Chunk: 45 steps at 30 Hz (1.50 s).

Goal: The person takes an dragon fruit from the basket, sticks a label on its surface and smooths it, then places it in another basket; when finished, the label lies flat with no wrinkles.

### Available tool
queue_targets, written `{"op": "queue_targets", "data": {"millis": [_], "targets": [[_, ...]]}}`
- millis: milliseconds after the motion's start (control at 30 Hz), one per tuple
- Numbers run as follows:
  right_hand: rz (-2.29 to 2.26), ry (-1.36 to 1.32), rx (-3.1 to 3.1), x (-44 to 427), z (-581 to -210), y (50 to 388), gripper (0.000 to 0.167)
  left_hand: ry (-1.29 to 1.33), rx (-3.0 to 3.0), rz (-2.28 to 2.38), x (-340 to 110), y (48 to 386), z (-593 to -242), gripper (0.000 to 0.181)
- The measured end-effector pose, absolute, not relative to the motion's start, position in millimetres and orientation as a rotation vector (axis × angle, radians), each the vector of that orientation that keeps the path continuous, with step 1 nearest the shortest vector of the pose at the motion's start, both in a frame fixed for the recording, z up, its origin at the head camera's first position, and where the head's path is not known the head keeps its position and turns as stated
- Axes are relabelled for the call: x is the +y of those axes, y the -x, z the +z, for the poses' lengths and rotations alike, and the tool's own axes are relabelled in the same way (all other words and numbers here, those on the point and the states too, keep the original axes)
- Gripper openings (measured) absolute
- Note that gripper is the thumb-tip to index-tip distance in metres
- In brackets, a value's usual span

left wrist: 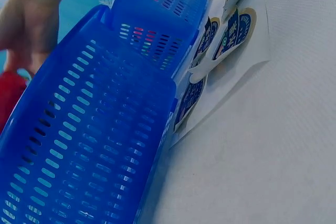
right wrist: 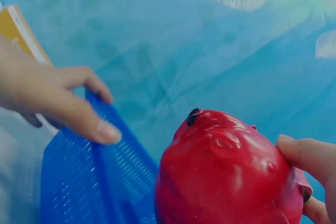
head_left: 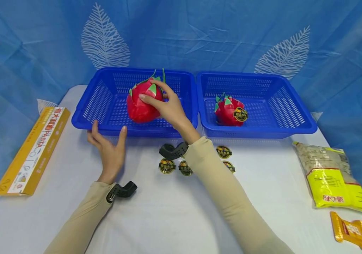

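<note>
My right hand (head_left: 173, 108) pinches a red dragon fruit (head_left: 139, 108) with green leaf tips, over the left blue basket (head_left: 149, 132). The fruit (right wrist: 226, 174) fills the lower middle of the right wrist view, with thumb and fingers of the right hand (right wrist: 313, 163) on its side. At the left basket's front left, my left hand (head_left: 109, 153) has its fingers spread, one fingertip at the rim. The right blue basket (head_left: 257, 133) holds another dragon fruit (head_left: 226, 113) bearing a black and gold sticker (head_left: 240, 114).
Round stickers (head_left: 167, 165) lie on the white table in front of the baskets, partly under the right forearm. A pasta box (head_left: 35, 151) stands at the left. To the right are a yellow and clear bag (head_left: 333, 178) and an orange packet (head_left: 354, 231).
</note>
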State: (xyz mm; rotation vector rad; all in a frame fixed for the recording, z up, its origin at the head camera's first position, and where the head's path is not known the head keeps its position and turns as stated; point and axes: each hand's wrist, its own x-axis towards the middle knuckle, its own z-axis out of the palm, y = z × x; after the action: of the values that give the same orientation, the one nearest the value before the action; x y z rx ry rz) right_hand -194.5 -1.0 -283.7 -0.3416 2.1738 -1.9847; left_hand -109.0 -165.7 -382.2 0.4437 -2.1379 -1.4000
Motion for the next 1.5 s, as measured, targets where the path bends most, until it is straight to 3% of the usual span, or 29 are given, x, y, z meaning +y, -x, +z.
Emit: {"op": "queue_targets", "data": {"millis": [533,1133,1500], "targets": [[-2.016,0.437,2.047,63.0,-275.3,139.6,0.053,-0.418,-2.139,-1.374,-167.4,110.6,-380.8,0.084],[-1.746,0.430,2.207,157.4,-325.5,57.9,0.061,-0.461,-2.149,-1.432,-165.6,109.2,-378.6,0.084],[-1.665,0.374,2.240,174.6,-353.9,22.8,0.062,-0.455,-2.135,-1.429,-166.5,107.8,-382.5,0.084]]}}
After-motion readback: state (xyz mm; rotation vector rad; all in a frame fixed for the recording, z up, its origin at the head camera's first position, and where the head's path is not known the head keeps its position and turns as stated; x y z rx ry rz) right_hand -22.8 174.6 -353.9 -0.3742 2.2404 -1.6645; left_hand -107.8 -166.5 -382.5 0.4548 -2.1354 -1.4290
